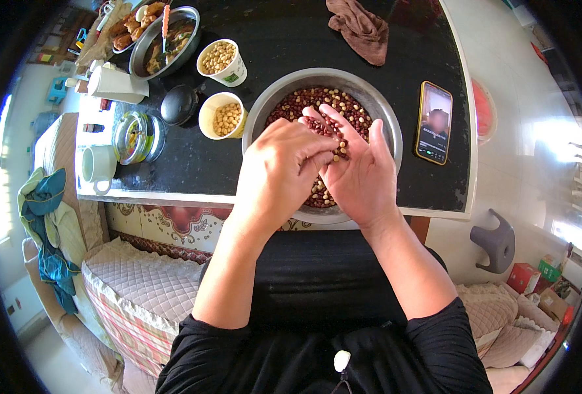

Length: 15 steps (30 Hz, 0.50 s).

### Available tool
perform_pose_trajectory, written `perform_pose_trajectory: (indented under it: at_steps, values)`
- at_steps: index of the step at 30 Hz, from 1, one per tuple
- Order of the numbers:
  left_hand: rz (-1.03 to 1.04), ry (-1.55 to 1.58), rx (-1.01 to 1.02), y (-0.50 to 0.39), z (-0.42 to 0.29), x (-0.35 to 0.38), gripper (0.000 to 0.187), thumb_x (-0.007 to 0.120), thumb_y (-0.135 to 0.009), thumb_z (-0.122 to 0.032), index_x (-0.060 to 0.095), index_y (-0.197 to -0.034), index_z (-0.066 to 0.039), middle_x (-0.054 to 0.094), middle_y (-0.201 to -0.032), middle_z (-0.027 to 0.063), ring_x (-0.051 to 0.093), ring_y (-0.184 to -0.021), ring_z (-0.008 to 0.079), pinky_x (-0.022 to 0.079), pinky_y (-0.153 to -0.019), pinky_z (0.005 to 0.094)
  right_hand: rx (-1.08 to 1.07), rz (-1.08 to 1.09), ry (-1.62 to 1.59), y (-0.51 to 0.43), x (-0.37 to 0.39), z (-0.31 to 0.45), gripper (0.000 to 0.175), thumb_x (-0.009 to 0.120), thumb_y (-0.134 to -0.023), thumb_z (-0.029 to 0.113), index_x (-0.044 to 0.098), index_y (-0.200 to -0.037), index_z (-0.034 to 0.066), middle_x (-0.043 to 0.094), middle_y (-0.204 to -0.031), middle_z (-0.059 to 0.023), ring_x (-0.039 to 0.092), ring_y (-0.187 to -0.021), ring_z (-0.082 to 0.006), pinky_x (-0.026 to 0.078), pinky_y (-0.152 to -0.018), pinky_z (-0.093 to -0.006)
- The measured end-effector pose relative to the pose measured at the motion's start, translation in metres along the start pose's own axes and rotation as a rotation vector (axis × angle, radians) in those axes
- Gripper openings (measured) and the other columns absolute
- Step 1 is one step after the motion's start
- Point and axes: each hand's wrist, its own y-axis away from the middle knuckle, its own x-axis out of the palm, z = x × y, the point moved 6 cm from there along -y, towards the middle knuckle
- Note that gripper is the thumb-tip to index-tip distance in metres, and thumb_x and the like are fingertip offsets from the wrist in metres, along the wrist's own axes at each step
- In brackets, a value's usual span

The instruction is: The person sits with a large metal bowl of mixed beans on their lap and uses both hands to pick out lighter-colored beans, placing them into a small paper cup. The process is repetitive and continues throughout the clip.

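Observation:
A wide metal basin (394, 128) holds dark red beans (291, 101) mixed with pale yellow soybeans (337, 101). Over it, my right hand (357, 172) is turned palm up, cupping a small heap of mixed beans (323, 128) on its palm and fingers. My left hand (281, 167) reaches across from the left, back upward. Its thumb and fingertips are drawn together at the heap; whether a bean is pinched between them is hidden. Left of the basin stand a paper cup of soybeans (228, 118) and, behind it, another paper cup of soybeans (218, 56).
A smartphone (434, 123) lies right of the basin on the black tabletop (291, 34). A brown cloth (360, 29) is farther back. Leftward are a round black object (179, 105), a glass bowl (136, 138), a mug (99, 165) and a metal bowl of food (192, 29) with a spoon.

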Motion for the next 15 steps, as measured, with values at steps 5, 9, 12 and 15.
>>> perform_pose_trajectory:
  at_steps: [5,9,12,15]
  values:
    - [0.015,-0.207,0.126,0.005,-0.009,0.014,0.025,0.079,-0.072,-0.002,0.08,-0.096,-0.007,0.071,-0.085,0.0073,0.065,-0.086,0.028,0.056,-0.079,0.0392,-0.014,-0.022,0.078,0.0,0.0,0.001,0.084,0.02,-0.11,0.062,0.029,-0.16,-0.0051,0.046,-0.157,-0.0216,0.04,-0.149,-0.0316,0.03,-0.126,-0.0427]
    - [0.016,-0.257,0.141,0.005,-0.01,0.018,0.021,0.078,-0.072,-0.001,0.078,-0.093,-0.006,0.07,-0.085,0.0071,0.065,-0.086,0.028,0.057,-0.078,0.0395,-0.011,-0.014,0.106,0.0,0.002,0.0,0.084,0.019,-0.11,0.062,0.029,-0.16,-0.005,0.046,-0.157,-0.0221,0.041,-0.148,-0.0316,0.03,-0.126,-0.0425]
    - [-0.006,-0.251,0.141,0.004,-0.012,0.018,0.018,0.078,-0.073,-0.002,0.077,-0.091,-0.006,0.07,-0.085,0.0073,0.065,-0.085,0.0281,0.057,-0.078,0.0396,-0.01,-0.028,0.093,0.0,0.0,0.0,0.084,0.017,-0.11,0.062,0.03,-0.159,-0.0049,0.046,-0.157,-0.0217,0.042,-0.148,-0.0315,0.029,-0.126,-0.0423]
    - [-0.033,-0.212,0.11,0.001,-0.005,0.006,0.013,0.079,-0.077,-0.004,0.076,-0.089,-0.006,0.071,-0.086,0.0083,0.067,-0.085,0.0285,0.057,-0.079,0.0389,-0.019,-0.034,0.084,-0.001,-0.002,0.001,0.083,0.019,-0.11,0.062,0.03,-0.159,-0.0043,0.045,-0.157,-0.0208,0.043,-0.147,-0.0309,0.029,-0.126,-0.0434]
